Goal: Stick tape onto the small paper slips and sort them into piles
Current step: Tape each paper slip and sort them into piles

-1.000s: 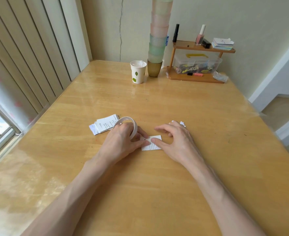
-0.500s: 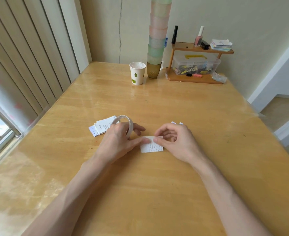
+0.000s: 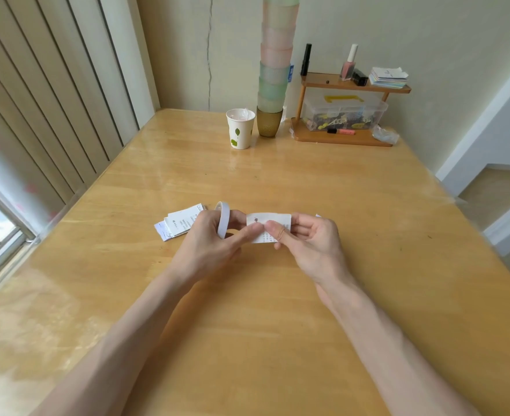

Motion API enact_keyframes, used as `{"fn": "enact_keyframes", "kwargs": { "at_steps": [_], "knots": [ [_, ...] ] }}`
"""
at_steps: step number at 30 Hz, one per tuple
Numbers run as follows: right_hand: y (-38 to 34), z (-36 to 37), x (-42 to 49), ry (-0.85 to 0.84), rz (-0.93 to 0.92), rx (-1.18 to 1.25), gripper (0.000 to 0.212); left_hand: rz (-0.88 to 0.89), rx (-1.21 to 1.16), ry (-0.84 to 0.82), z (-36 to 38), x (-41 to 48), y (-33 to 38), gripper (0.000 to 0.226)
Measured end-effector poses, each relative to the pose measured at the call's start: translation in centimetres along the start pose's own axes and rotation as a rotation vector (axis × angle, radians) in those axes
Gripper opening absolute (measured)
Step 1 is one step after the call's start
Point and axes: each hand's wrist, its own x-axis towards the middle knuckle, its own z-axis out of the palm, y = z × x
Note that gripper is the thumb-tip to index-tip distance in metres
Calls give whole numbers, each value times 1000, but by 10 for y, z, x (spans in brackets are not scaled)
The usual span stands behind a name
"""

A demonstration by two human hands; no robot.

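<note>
The paper slip (image 3: 273,220) is above the worktop (image 3: 322,175), its long axis left to right. The right hand (image 3: 310,246) pinches its right half; the left hand (image 3: 207,247) (fingers holding the tape roll (image 3: 224,220)) touches its left end.

**Fig. Person's two bare arms and hands, head-cam view.**
L = bare, slim-fingered left hand (image 3: 205,247); R = bare, slim-fingered right hand (image 3: 310,247). The nail on the R thumb looks short-cut; the other nails are too small to tell. The long, slender left forearm (image 3: 121,340) & the matching right forearm (image 3: 382,340) are uncovered over the whole visible length, wrist to bottom edge of frame. Outlines are smooth, approx. even in width, broadening toward the lower corners (wide-angle lens).
</note>
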Motion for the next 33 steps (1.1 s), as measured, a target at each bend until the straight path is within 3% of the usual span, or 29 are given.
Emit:
{"fn": "enact_keyframes", "kwargs": {
  "at_steps": [6, 11, 19, 33],
  "knots": [
    [3, 3, -2, 32, -7, -33, 43, 9, 86, 23, 1, 0, 1, 28],
    [-2, 6, -5, 85, -24, -7, 23, 2, 19, 7, 5, -4, 8, 32],
    [-3, 10, -3, 129, -50, -18, 15, 19, 32, 31, 7, -4, 6, 27],
    [-1, 10, -3, 94, -89, -42, 23, 33, 17, 45, 3, -4, 9, 35]
  ]
}}
